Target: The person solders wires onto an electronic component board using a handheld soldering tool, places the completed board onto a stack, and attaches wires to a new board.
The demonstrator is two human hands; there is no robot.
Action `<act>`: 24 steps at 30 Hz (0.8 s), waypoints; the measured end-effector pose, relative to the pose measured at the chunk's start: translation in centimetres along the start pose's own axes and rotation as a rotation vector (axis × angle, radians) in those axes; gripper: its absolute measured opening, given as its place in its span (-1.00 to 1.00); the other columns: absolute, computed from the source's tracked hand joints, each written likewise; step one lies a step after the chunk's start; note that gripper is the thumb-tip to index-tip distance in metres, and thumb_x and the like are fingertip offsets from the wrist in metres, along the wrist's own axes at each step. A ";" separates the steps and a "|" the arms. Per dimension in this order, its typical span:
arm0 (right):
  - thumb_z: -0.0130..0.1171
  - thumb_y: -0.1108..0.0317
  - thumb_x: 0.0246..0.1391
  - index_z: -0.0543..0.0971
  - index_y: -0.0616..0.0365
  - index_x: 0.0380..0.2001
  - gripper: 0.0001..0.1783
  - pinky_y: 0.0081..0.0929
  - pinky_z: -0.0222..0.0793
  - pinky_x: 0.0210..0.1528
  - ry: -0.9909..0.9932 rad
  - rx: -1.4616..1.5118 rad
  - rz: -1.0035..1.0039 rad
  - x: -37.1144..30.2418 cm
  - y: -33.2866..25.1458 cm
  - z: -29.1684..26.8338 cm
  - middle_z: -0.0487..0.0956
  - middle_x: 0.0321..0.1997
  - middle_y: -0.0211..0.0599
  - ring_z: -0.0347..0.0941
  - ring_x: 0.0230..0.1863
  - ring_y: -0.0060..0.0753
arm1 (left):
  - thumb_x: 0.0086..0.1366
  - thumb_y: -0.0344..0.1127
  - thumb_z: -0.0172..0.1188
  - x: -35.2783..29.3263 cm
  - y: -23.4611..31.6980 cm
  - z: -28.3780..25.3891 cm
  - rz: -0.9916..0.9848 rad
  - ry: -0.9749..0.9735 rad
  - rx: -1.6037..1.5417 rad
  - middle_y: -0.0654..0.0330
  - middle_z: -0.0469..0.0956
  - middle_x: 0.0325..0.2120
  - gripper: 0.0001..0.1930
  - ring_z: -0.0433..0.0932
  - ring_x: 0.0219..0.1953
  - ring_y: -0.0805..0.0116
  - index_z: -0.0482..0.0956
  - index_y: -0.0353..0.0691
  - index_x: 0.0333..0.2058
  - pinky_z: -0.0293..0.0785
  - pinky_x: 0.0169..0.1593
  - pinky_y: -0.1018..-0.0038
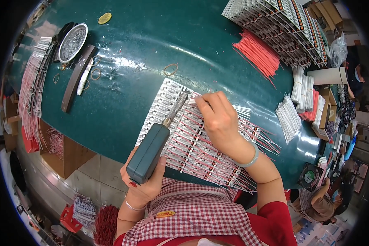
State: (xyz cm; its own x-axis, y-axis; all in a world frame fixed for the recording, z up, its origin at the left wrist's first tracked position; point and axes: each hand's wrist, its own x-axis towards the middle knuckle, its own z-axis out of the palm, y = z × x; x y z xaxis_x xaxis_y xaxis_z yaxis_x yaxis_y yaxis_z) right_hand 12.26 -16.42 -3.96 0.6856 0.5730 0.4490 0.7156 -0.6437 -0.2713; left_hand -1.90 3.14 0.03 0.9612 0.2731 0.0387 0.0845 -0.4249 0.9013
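My left hand [145, 180] grips a grey-green soldering iron [149, 151] by its thick handle, and the metal tip [177, 107] reaches up to the far edge of a panel of small white circuit boards [168, 102]. My right hand [218, 119] rests on the same panel with fingers pinched on a thin white wire [192, 100] right beside the iron's tip. Rows of red and white wires [217, 158] lie soldered across the boards and stick out to the right.
The green table [143, 45] holds a round metal dish [72, 42], a dark strip [76, 78], rubber bands [170, 69], loose red wires [260, 55], white wire bundles [289, 117] and stacked board panels [283, 24]. More wired boards [33, 86] lie left. Another person [320, 201] sits lower right.
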 end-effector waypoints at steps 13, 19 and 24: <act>0.20 0.57 -0.23 0.57 0.42 -0.20 -0.61 -0.33 0.45 -0.28 0.001 0.030 -0.014 -0.5 -0.9 0.0 0.51 -0.25 -0.15 0.45 -0.23 -0.17 | 0.08 -0.60 0.33 0.0 -0.3 0.0 0.043 -0.001 -0.049 0.02 0.60 -0.33 -0.79 0.59 -0.40 0.27 0.60 -0.47 -0.26 0.51 -0.31 0.46; 0.20 0.55 -0.22 0.58 0.42 -0.21 -0.62 -0.34 0.45 -0.28 -0.016 0.017 -0.019 -0.5 -0.9 -0.1 0.51 -0.25 -0.15 0.45 -0.23 -0.18 | 0.07 -0.60 0.34 -0.3 -0.7 0.0 -0.003 -0.014 -0.069 0.02 0.59 -0.34 -0.79 0.59 -0.42 0.26 0.60 -0.45 -0.28 0.51 -0.32 0.45; 0.20 0.55 -0.22 0.58 0.42 -0.21 -0.62 -0.34 0.45 -0.28 -0.020 0.005 -0.022 -0.4 -1.0 -0.1 0.50 -0.26 -0.15 0.44 -0.23 -0.19 | 0.07 -0.60 0.33 -0.3 -0.7 0.1 0.013 -0.014 -0.038 0.04 0.59 -0.36 -0.80 0.58 -0.44 0.28 0.59 -0.44 -0.28 0.50 -0.33 0.46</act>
State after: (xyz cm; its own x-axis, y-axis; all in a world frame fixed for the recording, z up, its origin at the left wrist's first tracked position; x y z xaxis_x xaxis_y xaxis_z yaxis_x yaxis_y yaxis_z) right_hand 11.23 -16.03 -3.80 0.6725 0.5970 0.4374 0.7309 -0.6285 -0.2660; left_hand -2.22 3.25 -0.71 0.9657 0.2557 0.0442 0.0625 -0.3948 0.9166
